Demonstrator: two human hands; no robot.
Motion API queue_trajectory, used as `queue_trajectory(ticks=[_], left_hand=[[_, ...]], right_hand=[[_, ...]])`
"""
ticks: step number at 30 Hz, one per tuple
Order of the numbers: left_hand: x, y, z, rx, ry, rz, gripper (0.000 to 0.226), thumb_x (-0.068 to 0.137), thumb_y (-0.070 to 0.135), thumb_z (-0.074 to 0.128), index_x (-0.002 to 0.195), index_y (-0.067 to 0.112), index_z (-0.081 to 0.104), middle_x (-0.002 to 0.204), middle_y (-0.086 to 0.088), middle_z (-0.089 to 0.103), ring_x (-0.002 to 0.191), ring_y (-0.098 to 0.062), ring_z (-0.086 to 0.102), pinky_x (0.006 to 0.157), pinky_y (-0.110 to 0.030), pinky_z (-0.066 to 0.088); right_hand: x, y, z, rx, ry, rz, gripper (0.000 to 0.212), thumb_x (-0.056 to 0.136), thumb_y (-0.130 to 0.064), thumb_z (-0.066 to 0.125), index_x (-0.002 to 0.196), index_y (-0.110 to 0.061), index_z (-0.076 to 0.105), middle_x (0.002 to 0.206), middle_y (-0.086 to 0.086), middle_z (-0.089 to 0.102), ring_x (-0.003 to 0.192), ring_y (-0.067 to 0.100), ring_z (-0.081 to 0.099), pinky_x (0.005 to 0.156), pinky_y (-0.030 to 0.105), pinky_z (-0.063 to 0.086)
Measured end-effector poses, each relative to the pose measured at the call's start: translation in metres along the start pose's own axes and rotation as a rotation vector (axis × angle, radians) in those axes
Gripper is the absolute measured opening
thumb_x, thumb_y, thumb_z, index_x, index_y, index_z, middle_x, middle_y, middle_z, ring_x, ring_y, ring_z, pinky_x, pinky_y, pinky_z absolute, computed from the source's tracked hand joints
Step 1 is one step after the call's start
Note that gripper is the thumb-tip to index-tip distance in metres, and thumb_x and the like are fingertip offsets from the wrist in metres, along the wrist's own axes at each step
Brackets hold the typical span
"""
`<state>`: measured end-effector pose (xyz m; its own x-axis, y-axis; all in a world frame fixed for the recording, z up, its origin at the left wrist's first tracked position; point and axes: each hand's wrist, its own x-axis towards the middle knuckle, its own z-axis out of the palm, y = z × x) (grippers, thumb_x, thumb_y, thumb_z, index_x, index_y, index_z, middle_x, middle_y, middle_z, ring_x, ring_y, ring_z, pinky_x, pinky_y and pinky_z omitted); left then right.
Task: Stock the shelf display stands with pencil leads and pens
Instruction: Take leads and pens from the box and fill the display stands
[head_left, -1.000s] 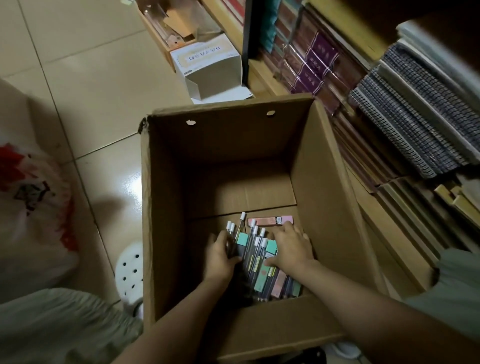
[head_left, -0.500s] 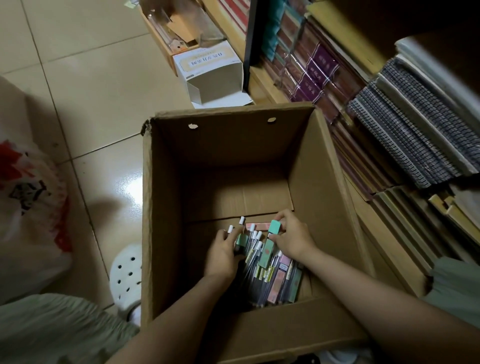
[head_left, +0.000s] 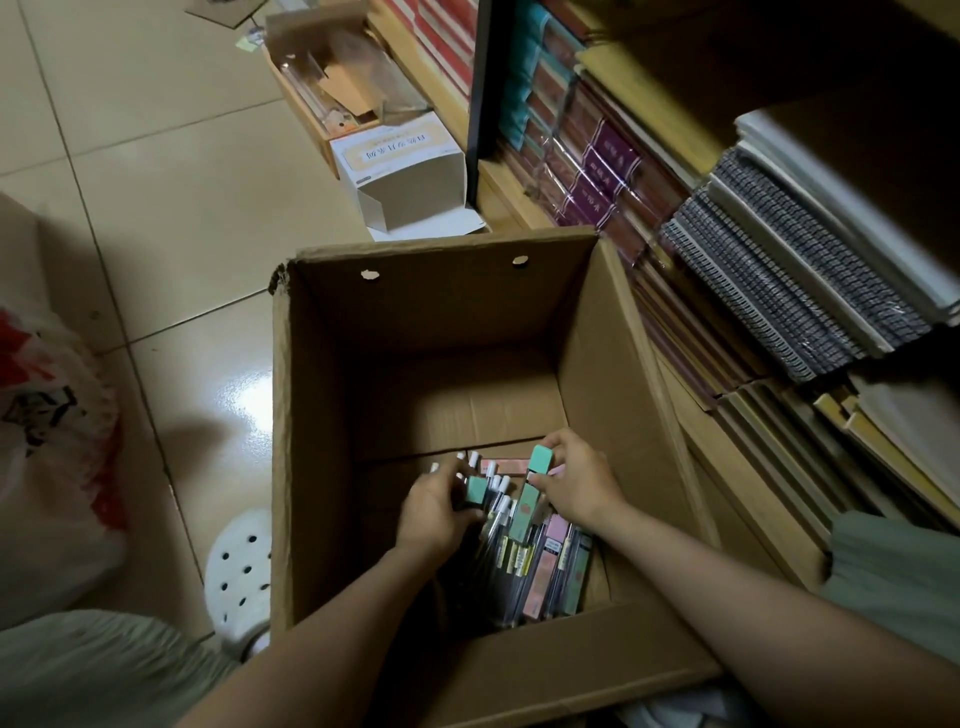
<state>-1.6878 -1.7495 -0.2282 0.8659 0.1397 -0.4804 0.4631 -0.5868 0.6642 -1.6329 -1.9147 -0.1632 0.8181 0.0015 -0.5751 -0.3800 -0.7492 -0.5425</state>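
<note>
I see my right hand (head_left: 574, 486) pinching one green pack (head_left: 540, 461) and my left hand (head_left: 434, 512) gripping another pack (head_left: 476, 490) deep in the box (head_left: 311, 415), so the loose pens (head_left: 501, 525) between may slip and scatter.

I see a tiled floor (head_left: 156, 171) carrying an open cardboard box (head_left: 306, 467), inside which my fingers (head_left: 558, 447) are working. Beyond the fingertips, past the box's far wall, a white carton (head_left: 400, 171) lies on its side, with a wooden tray (head_left: 311, 109) behind it. Left of the fingers, a white clog (head_left: 239, 571) and a plastic bag (head_left: 47, 457) rest on the tiles.
</note>
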Motion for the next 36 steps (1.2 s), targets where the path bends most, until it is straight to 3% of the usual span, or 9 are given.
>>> queue_trajectory(ticks=[7, 10, 15, 18, 22, 27, 29, 32, 36], left_hand=[[-0.011, 0.036, -0.005, -0.546, 0.021, -0.139, 0.023, 0.097, 0.026, 0.054, 0.118, 0.017, 0.058, 0.107, 0.0, 0.066, 0.091, -0.01, 0.065, 0.079, -0.033, 0.057], [-0.013, 0.056, -0.015, -0.806, -0.036, -0.184, 0.018, 0.103, 0.024, 0.041, 0.115, 0.015, 0.051, 0.09, -0.001, 0.07, 0.077, -0.009, 0.068, 0.06, -0.024, 0.054], [-0.014, 0.066, -0.024, -0.818, -0.096, -0.198, 0.029, 0.097, 0.05, 0.046, 0.114, 0.026, 0.05, 0.101, -0.003, 0.065, 0.082, -0.013, 0.067, 0.062, -0.027, 0.05], [-0.012, 0.061, -0.026, -0.752, -0.092, -0.163, 0.033, 0.099, 0.04, 0.048, 0.124, 0.019, 0.055, 0.093, -0.003, 0.065, 0.071, -0.005, 0.064, 0.055, -0.02, 0.048], [-0.01, 0.052, -0.029, -0.857, -0.237, -0.194, 0.037, 0.102, 0.038, 0.037, 0.123, 0.017, 0.058, 0.1, -0.004, 0.07, 0.084, -0.013, 0.069, 0.062, -0.024, 0.053], [-0.008, 0.049, -0.027, -0.872, -0.343, -0.181, 0.032, 0.103, 0.033, 0.04, 0.115, 0.009, 0.058, 0.083, -0.002, 0.07, 0.067, -0.01, 0.068, 0.058, -0.022, 0.053], [-0.004, 0.049, -0.024, -0.893, -0.277, -0.21, 0.028, 0.103, 0.025, 0.041, 0.116, 0.004, 0.055, 0.079, -0.004, 0.063, 0.064, -0.012, 0.061, 0.062, -0.027, 0.052], [0.001, 0.047, -0.022, -0.983, -0.073, -0.312, 0.018, 0.104, 0.018, 0.04, 0.101, 0.012, 0.056, 0.077, -0.005, 0.062, 0.057, -0.01, 0.062, 0.056, -0.024, 0.053], [0.006, 0.042, -0.018, -1.057, 0.019, -0.419, 0.021, 0.104, 0.019, 0.037, 0.091, 0.017, 0.054, 0.08, -0.006, 0.063, 0.07, -0.016, 0.06, 0.069, -0.03, 0.051]], right_hand=[[-0.013, -0.007, -0.019, 0.029, 0.015, -0.056, 0.027, 0.089, -0.017, 0.069, 0.106, -0.027, 0.049, 0.101, 0.001, 0.065, 0.081, 0.013, 0.066, 0.057, 0.021, 0.052], [-0.016, -0.015, -0.03, 0.067, 0.026, -0.11, 0.024, 0.092, -0.017, 0.065, 0.109, -0.026, 0.051, 0.095, -0.001, 0.066, 0.079, 0.012, 0.067, 0.057, 0.025, 0.055], [-0.014, -0.033, -0.043, 0.09, -0.03, -0.145, 0.025, 0.093, -0.012, 0.062, 0.116, -0.019, 0.055, 0.099, 0.007, 0.066, 0.086, 0.019, 0.068, 0.074, 0.035, 0.059], [-0.009, -0.044, -0.046, 0.17, -0.156, -0.143, 0.031, 0.093, -0.004, 0.059, 0.123, -0.011, 0.053, 0.097, 0.009, 0.064, 0.078, 0.013, 0.065, 0.061, 0.02, 0.058], [0.002, -0.054, -0.039, 0.153, -0.178, -0.138, 0.033, 0.092, -0.005, 0.061, 0.123, -0.013, 0.055, 0.096, 0.003, 0.059, 0.087, 0.018, 0.068, 0.072, 0.027, 0.06], [0.02, -0.053, -0.016, 0.296, -0.183, -0.083, 0.037, 0.091, -0.005, 0.064, 0.126, -0.009, 0.057, 0.085, -0.001, 0.062, 0.054, -0.004, 0.064, 0.046, 0.009, 0.047], [0.027, -0.047, -0.006, 0.302, -0.131, -0.095, 0.037, 0.09, -0.014, 0.068, 0.126, -0.01, 0.06, 0.095, 0.003, 0.066, 0.07, -0.002, 0.068, 0.061, 0.013, 0.052], [0.033, -0.019, 0.009, -0.136, 0.006, -0.203, 0.038, 0.091, -0.024, 0.067, 0.127, -0.012, 0.06, 0.121, 0.005, 0.06, 0.111, 0.017, 0.058, 0.096, 0.031, 0.048], [0.035, 0.018, 0.03, -0.694, -0.012, -0.257, 0.05, 0.093, -0.024, 0.061, 0.14, -0.019, 0.044, 0.138, 0.004, 0.047, 0.128, 0.023, 0.042, 0.104, 0.038, 0.037]])
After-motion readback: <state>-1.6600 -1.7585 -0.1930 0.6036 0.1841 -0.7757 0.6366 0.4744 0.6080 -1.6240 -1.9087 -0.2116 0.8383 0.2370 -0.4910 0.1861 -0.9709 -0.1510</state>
